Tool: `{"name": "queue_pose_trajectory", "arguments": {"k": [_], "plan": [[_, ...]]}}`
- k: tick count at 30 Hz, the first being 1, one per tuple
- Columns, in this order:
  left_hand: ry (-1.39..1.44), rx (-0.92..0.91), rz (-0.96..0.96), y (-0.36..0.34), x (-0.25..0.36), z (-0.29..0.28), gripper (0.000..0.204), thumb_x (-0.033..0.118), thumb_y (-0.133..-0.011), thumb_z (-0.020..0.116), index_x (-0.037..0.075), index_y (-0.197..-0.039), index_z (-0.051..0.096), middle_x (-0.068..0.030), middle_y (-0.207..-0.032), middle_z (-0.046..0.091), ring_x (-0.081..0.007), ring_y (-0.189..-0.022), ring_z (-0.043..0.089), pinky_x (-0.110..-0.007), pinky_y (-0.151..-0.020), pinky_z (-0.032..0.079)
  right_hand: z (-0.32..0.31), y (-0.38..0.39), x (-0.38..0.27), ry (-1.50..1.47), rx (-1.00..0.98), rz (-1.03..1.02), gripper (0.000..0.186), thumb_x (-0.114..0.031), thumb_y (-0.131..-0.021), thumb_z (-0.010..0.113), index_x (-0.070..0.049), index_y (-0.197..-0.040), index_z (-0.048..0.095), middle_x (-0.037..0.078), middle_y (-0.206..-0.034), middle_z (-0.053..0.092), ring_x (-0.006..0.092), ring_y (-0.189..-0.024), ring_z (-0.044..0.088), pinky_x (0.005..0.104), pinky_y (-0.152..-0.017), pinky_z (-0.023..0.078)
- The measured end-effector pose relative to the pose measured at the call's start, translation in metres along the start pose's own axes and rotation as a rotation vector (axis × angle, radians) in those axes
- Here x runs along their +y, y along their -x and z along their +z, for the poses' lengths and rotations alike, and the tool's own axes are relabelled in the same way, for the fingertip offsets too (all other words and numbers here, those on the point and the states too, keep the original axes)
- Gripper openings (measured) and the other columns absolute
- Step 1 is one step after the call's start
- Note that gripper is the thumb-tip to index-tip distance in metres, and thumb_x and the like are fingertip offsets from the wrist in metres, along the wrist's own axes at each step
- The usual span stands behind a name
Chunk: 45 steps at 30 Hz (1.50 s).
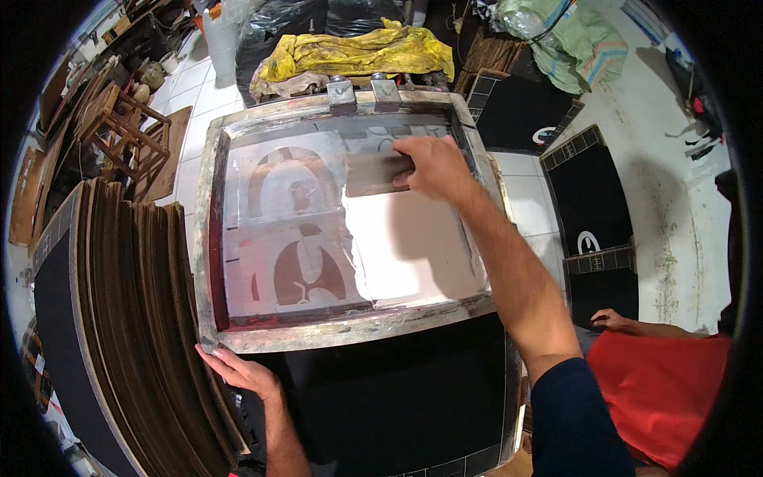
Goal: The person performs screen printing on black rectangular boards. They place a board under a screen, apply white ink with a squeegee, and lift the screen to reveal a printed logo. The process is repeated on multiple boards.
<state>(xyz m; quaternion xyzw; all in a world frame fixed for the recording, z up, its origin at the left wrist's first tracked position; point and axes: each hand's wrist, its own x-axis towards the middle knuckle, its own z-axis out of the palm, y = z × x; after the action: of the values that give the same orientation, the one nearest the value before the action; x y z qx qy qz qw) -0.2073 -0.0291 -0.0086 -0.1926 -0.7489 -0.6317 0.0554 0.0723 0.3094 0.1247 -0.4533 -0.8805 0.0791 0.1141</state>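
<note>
A screen printing frame with a worn wooden border lies in front of me, tilted slightly. Its mesh carries rounded stencil shapes on the left. On the right half spreads a pale, whitish ink layer with a ragged left edge. My right hand reaches over the mesh, fingers closed on a flat brownish squeegee at the upper end of the ink. At the frame's near left corner, my left hand grips the wood with its fingers. Below the frame shows a black board.
A tall stack of boards stands close at my left. Two hinge clamps hold the frame's far side, with a yellow cloth behind. Black printed panels lie at right. A person in a red shirt is nearby.
</note>
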Motion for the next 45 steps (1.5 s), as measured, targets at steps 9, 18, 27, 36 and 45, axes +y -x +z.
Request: {"name": "queue_pose_trajectory", "arguments": {"k": [9,18,27,36,45], "plan": [[0.038,-0.010,0.058,0.000,-0.006,-0.001,0.053,0.024,-0.113,0.042,-0.009,-0.154,0.038,-0.0274,-0.160,0.039,-0.0338,-0.146,0.042,-0.043,-0.122,0.031,-0.022,0.196,-0.081,-0.028,-0.022,0.099,0.036,0.000,-0.073,0.075,-0.012,-0.106,0.070,0.005,-0.104,0.066,0.0260,-0.103,0.062,0.0453,-0.094,0.043],[0.143,-0.017,-0.013,-0.020,0.025,-0.013,0.053,0.024,-0.111,0.050,-0.006,-0.154,0.043,-0.0241,-0.159,0.043,-0.0310,-0.145,0.043,-0.042,-0.122,0.031,-0.017,0.232,-0.097,0.082,0.336,0.016,0.046,-0.028,-0.078,0.086,-0.012,-0.117,0.069,0.005,-0.110,0.065,0.0244,-0.104,0.060,0.0467,-0.098,0.038],[0.447,-0.201,0.173,-0.109,0.161,-0.026,0.070,0.029,-0.109,0.054,-0.008,-0.160,0.025,-0.0232,-0.148,0.052,-0.0260,-0.139,0.049,-0.039,-0.121,0.034,-0.144,0.128,-0.080,0.351,0.901,-0.295,0.067,-0.076,-0.072,0.079,-0.011,-0.085,0.072,0.005,-0.069,0.064,0.0250,-0.061,0.061,0.0439,-0.063,0.044],[-0.131,-0.368,0.366,-0.160,0.123,-0.188,0.052,0.029,-0.113,0.046,0.002,-0.157,0.042,-0.0213,-0.150,0.052,-0.0292,-0.138,0.051,-0.041,-0.118,0.037,-0.275,0.020,-0.102,0.341,0.654,0.023,0.098,-0.095,-0.068,0.059,-0.015,-0.123,0.077,0.015,-0.104,0.079,0.0324,-0.096,0.077,0.0456,-0.088,0.060],[-1.000,-0.515,0.453,-0.100,0.014,-0.518,0.045,0.033,-0.107,0.056,0.010,-0.146,0.061,-0.0287,-0.149,0.054,-0.0475,-0.137,0.050,-0.053,-0.116,0.038,-0.293,0.020,-0.113,0.257,0.545,0.119,0.100,-0.096,-0.068,0.057,-0.012,-0.117,0.079,0.017,-0.114,0.077,0.0336,-0.109,0.073,0.0466,-0.100,0.055]]}}
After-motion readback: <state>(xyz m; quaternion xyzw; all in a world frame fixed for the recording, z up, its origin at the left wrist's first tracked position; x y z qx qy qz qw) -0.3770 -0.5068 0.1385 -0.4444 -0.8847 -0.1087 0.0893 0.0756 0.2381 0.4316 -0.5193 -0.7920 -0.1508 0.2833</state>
